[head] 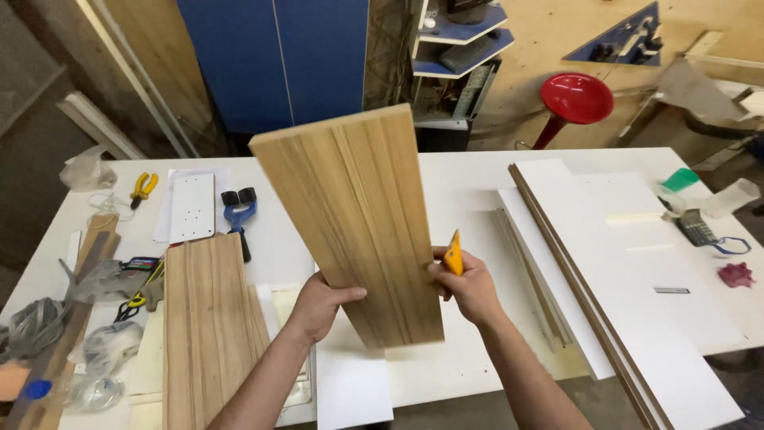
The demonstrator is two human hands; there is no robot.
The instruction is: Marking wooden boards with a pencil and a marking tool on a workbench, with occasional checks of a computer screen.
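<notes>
Both hands hold a wood-grain board [350, 223] tilted above the white table [469, 191]. The left hand [318, 306] grips its left edge, fingers curled. The right hand [469, 288] pinches the right edge and holds a yellow scraper [454, 255]. Left of the board lie a second board [208, 334] and a blue clamp [239, 213]; to its right, white panels [637, 271].

Head view, looking down and forward over a white table [477, 179].

Worn at head height, tilted down, facing across the table toward a blue cabinet [278, 60] and a plywood wall [549, 36] at the far side. Close to the hands: left hand [318, 306] and right hand [469, 287] low in the middle, forearms entering from the bottom edge, board [350, 223] raised between them and filling the centre. Table's left and right ends both inside the frame, near edge cut off at the bottom. Only one view, nothing shared.
</notes>
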